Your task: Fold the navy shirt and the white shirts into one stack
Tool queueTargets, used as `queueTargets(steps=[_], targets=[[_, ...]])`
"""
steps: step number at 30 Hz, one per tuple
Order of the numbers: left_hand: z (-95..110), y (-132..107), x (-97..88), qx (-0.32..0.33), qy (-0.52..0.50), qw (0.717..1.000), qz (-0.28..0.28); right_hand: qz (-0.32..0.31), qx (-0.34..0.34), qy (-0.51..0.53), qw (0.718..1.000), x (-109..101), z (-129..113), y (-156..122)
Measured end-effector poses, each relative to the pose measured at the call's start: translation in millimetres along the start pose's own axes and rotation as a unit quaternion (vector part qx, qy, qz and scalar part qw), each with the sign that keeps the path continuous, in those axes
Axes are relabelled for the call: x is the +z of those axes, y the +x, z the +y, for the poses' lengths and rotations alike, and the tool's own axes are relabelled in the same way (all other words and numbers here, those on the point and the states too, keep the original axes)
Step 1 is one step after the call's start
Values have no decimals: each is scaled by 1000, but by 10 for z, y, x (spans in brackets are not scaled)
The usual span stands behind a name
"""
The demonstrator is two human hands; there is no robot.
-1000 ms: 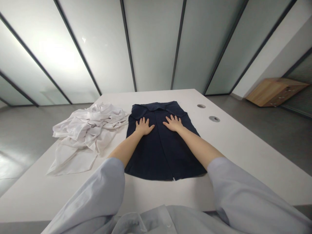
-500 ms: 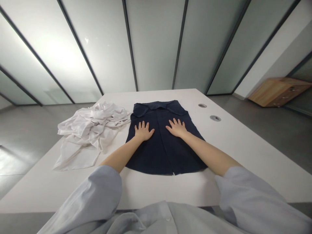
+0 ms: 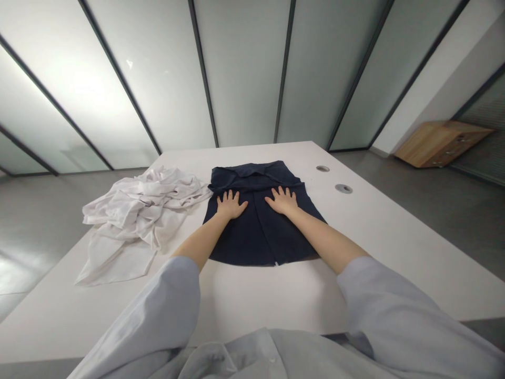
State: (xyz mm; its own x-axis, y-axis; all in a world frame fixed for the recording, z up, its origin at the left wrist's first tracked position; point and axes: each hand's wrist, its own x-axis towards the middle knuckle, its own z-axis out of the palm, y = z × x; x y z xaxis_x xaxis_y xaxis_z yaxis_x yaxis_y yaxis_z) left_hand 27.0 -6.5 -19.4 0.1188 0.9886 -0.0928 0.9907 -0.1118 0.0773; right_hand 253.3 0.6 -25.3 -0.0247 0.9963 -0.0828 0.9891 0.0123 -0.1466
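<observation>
Head view, white table [image 3: 394, 252], frosted wall panels [image 3: 244, 79], hands [image 3: 232, 206] spread flat on navy garment [image 3: 244, 242]

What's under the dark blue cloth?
The dark blue cloth lies on the white table, which shows past its near and far edges. The part directly beneath is covered, so I can't see whether anything else is there.

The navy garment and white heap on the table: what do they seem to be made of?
Navy garment: probably woven fabric, matt; it bunches in soft ridges without shine.
White heap: thin fabric, perhaps cotton, matt; it crumples into many loose folds.
</observation>
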Motion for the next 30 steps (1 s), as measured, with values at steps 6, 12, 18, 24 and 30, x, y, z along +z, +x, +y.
queueTargets(steps=[6, 12, 18, 24, 30], targets=[[-56, 291, -69, -8, -6, 1000, -8, -1, 3, 7, 1000, -44, -15, 288], [-86, 385, -103, 4, -8, 999, 39, 21, -11, 5, 1000, -109, -33, 363], [-63, 7, -57, 69, -1, 992, 106, 96, -72, -17, 993, -94, -33, 99], [-133, -434, 21, 78, 18, 995, 55, 86, -93, -35, 991, -28, 34, -330], [-144, -416, 70, 34, 12, 999, 13, 20, -67, -14, 997, 40, 16, -381]])
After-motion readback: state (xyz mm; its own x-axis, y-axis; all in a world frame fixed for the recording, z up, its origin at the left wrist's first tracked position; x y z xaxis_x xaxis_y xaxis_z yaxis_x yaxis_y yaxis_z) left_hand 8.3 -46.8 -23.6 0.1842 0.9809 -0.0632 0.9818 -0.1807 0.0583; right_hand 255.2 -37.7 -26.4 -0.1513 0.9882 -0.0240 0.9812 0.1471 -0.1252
